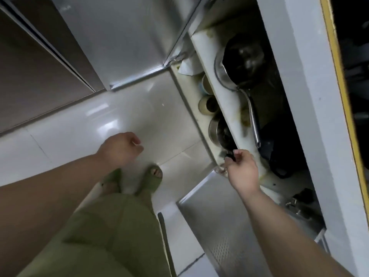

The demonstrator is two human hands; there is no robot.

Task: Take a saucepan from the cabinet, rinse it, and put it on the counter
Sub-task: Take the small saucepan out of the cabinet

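The cabinet under the counter stands open on the right. On its lower shelf sits a steel saucepan with a dark inside. Its short black handle points toward me, and my right hand has its fingers closed on that handle at the shelf's front edge. My left hand hangs over the floor tiles as a loose fist with nothing in it, well left of the cabinet.
The upper shelf holds a larger steel pan with a long steel handle and dark items behind it. Two cups stand beside the saucepan. Open metal cabinet doors flank the opening. My sandalled feet are on glossy tiles.
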